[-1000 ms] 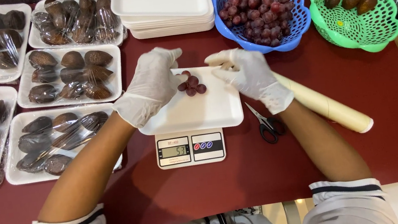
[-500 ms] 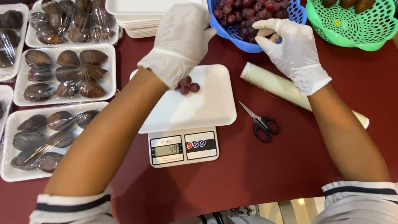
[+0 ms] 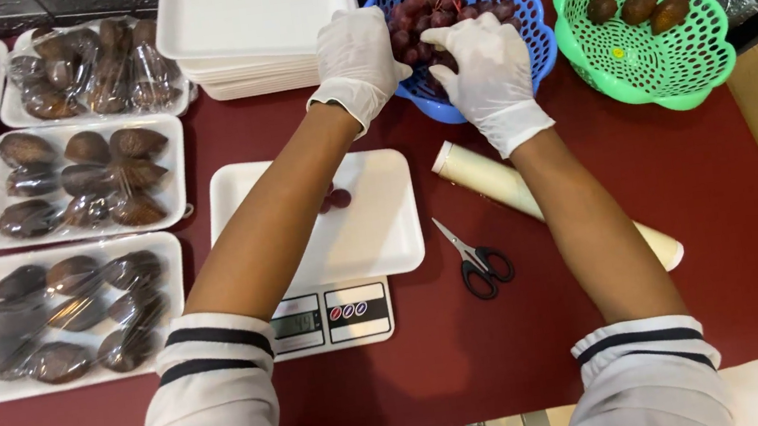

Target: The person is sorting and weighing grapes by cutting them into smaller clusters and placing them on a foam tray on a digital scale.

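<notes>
Both my hands wear white gloves and reach into a blue plastic basket [image 3: 525, 26] of dark red grapes [image 3: 420, 13] at the back. My left hand [image 3: 358, 59] rests on the basket's left rim, fingers curled over the fruit. My right hand [image 3: 485, 70] lies over the middle of the grapes; its fingertips are hidden among them, so a grip does not show. In front, a white foam tray [image 3: 372, 233] sits on a small digital scale [image 3: 332, 317] with a few loose grapes [image 3: 337, 198] on it.
A green basket [image 3: 702, 58] with brown fruits stands at the back right. A stack of foam trays [image 3: 254, 16] is at the back centre. Wrapped trays of dark fruit [image 3: 81, 177] fill the left. Scissors [image 3: 476, 259] and a film roll [image 3: 501, 184] lie right of the scale.
Both hands left the tray on the scale and moved back to the blue basket. They now lie among the grapes. The loose grapes stay on the tray.
</notes>
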